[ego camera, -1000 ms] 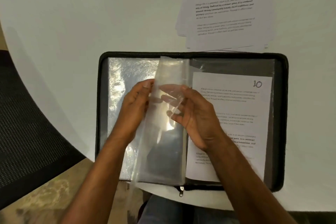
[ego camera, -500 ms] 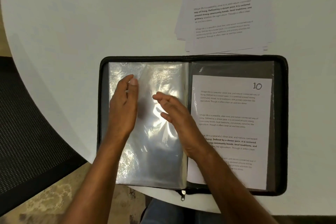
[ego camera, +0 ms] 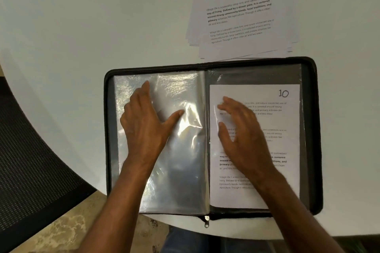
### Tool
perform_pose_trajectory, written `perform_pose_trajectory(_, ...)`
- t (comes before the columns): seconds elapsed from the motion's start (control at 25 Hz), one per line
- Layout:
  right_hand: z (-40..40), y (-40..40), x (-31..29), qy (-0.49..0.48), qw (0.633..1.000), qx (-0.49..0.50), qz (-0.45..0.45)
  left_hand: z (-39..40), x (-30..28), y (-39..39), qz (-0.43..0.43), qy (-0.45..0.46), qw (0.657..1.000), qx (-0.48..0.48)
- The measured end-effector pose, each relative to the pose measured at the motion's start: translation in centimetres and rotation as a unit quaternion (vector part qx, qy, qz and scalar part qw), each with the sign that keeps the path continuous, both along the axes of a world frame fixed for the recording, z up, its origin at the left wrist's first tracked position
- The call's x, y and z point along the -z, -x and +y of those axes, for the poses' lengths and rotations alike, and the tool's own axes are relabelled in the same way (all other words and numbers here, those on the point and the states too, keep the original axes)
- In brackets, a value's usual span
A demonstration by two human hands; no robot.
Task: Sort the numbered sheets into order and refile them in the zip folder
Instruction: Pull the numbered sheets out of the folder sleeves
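Fingers of the left hand [ego camera: 144,125] lie straight and spread, thumb out, pressing flat on the empty clear sleeves [ego camera: 181,160] of the zip folder [ego camera: 312,129]. Right hand [ego camera: 244,135] hovers or rests, fingers loosely spread, over the sheet marked 10 [ego camera: 283,121] in the right-hand sleeve. Loose numbered sheets [ego camera: 240,8] are stacked on the white table [ego camera: 82,16] just beyond the folder.

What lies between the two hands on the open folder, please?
In the head view, the left hand and right hand are parted by clear sleeve and the folder's spine.
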State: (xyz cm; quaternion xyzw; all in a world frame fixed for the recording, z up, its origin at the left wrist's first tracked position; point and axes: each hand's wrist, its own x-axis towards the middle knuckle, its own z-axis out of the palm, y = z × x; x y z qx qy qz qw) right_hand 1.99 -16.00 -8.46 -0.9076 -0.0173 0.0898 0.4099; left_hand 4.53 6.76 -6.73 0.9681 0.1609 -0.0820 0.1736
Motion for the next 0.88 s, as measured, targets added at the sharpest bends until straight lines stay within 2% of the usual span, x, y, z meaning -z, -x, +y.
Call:
perform_pose_trajectory(0.24,-7.4,-2.3,1.2,0.122,0.987,0.100,-0.019,-0.7,0.0,-1.1,-0.044,-0.082,0.995,0.023)
perform_pose_trajectory(0.32,-9.2,-3.0,1.2,0.158,0.980,0.119,0.021,-1.5,-0.2,-1.7,-0.052,-0.103,0.992,0.044)
perform_pose_trajectory(0.4,-10.1,-3.5,1.4,0.177,0.976,0.120,0.047,-2.8,-0.4,-2.2,-0.066,-0.091,0.991,0.067)
perform_pose_trajectory(0.6,-9.1,-3.3,2.7,0.245,0.963,0.109,0.000,-6.5,0.2,-3.2,-0.057,-0.083,0.983,0.156)
perform_pose_trajectory(0.88,-9.1,-3.4,2.8,0.208,0.970,0.125,-0.024,-10.5,1.1,-6.1,-0.042,0.009,0.966,0.255)
